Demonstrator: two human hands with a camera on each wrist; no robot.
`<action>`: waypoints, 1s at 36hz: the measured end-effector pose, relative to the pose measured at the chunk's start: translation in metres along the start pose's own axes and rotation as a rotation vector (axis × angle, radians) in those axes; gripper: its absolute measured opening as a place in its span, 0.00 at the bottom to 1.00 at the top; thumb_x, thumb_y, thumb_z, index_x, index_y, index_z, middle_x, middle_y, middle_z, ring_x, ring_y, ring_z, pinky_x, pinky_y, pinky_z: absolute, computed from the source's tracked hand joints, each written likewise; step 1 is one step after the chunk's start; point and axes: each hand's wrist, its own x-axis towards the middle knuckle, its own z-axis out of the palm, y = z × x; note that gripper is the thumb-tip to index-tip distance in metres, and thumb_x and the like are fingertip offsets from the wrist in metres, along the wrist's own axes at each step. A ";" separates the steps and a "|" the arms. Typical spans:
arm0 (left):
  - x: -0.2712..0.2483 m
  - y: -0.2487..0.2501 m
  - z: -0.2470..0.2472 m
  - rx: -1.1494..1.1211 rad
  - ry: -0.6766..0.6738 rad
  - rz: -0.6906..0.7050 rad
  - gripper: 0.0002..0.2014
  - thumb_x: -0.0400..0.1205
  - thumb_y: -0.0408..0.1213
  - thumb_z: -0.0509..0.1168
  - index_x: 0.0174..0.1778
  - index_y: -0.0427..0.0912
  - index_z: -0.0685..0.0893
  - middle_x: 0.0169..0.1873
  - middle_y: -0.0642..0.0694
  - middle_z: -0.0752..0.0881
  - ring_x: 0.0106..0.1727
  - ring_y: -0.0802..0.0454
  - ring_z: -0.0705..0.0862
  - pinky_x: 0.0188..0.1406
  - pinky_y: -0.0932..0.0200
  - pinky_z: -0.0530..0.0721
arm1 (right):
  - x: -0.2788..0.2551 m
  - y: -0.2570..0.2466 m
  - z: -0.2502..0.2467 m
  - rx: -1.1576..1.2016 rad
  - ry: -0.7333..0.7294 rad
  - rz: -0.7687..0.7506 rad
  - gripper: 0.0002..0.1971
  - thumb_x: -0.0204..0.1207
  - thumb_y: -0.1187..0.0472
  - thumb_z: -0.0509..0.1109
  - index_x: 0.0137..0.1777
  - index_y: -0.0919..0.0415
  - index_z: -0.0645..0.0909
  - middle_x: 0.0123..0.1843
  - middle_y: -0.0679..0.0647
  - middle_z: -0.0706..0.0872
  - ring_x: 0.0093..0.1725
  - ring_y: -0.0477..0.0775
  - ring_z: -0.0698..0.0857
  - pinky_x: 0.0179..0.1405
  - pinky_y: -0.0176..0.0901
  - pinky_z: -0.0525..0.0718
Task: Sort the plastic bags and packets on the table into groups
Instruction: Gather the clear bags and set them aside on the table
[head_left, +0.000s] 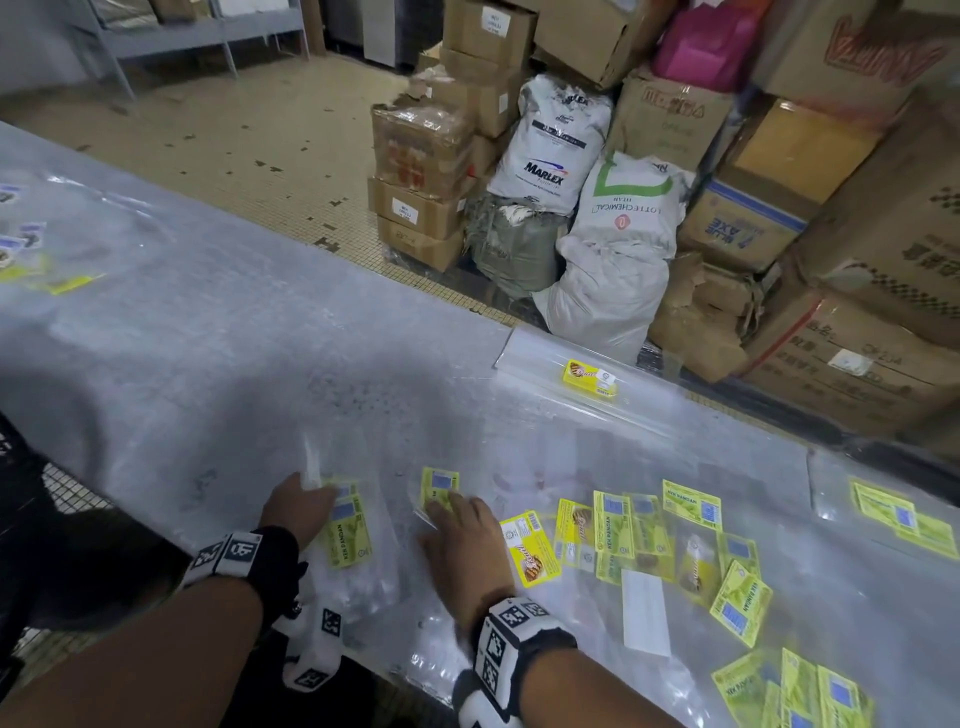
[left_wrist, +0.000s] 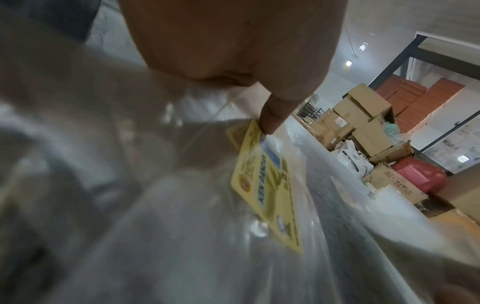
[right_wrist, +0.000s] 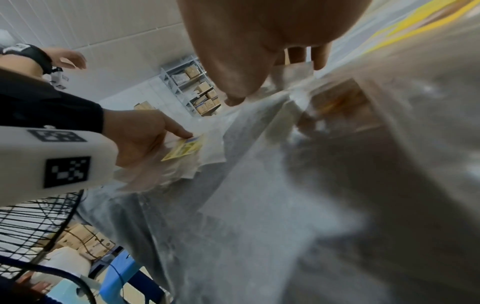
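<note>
Storeroom setting: stacked cardboard boxes (head_left: 810, 156) and white sacks (head_left: 550, 150) are seen on a tiled floor beyond a long table (head_left: 218, 332) covered in clear sheeting.

Task items: clear plastic packets with yellow-green labels. A loose scatter (head_left: 675, 540) is spread over the near right part of the table, labels at all angles, several overlapping. A wrapped bundle with a yellow label (head_left: 582, 379) lies apart near the far edge. A further small group (head_left: 26, 249) is seen at the far left, blurred.

Left hand (head_left: 298, 506): a small stack of packets (head_left: 350, 535) is held at the near table edge; in the right wrist view a finger is pressed on top of the label with the rest of the hand curled under the stack. The stack hangs partly past the edge.

Right hand (head_left: 462, 525): laid palm down, fingers fairly straight, fingertips pressed on a single packet (head_left: 439, 486) just right of the stack. No pinch is seen.

Handling judgement: the packets are judged very light, thin and limp, and slippery film on film, so a flat packet is probably easiest slid by fingertip pressure toward the edge or stack, then pinched at a corner or at the stiffer label end. Lifting from the middle is expected to buckle the film. Overlapping neighbours may be dragged along.

Step in hand, as judged: the single packet is to be added to the left-hand stack. Much of the scatter is unsorted.
</note>
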 end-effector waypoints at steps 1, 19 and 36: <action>0.000 0.003 0.003 -0.008 -0.022 0.001 0.15 0.82 0.36 0.70 0.62 0.32 0.82 0.57 0.37 0.85 0.57 0.37 0.84 0.60 0.48 0.82 | 0.002 -0.003 -0.001 -0.016 -0.006 -0.047 0.20 0.80 0.46 0.53 0.66 0.46 0.78 0.68 0.51 0.81 0.66 0.61 0.79 0.67 0.53 0.77; -0.024 0.041 0.059 -0.089 -0.157 0.075 0.21 0.78 0.35 0.75 0.65 0.32 0.82 0.60 0.35 0.85 0.61 0.38 0.84 0.62 0.47 0.81 | -0.009 0.012 -0.045 0.227 0.011 0.006 0.33 0.75 0.40 0.58 0.73 0.60 0.78 0.73 0.62 0.80 0.73 0.63 0.77 0.75 0.51 0.71; -0.045 0.072 0.077 -0.284 -0.160 0.158 0.11 0.79 0.35 0.74 0.55 0.38 0.86 0.53 0.40 0.89 0.53 0.42 0.87 0.52 0.51 0.85 | -0.025 0.146 -0.083 -0.132 -0.145 0.660 0.29 0.83 0.44 0.54 0.79 0.60 0.65 0.85 0.61 0.60 0.83 0.65 0.58 0.80 0.57 0.62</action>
